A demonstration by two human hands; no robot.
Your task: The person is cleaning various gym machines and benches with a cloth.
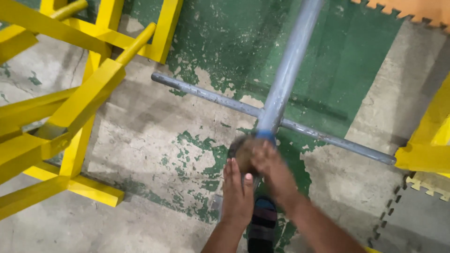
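Head view: both hands meet at the near end of a grey steel pipe (287, 70); right hand (272, 169) wraps it, left hand (236, 192) lies flat alongside. Stiff, probably heavy, it crosses another pipe (211, 97) on the floor (140, 140).

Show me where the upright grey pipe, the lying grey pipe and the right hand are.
upright grey pipe (287, 70), head view, middle of shaft
lying grey pipe (206, 95), head view, left stretch
right hand (272, 166), head view, back of hand
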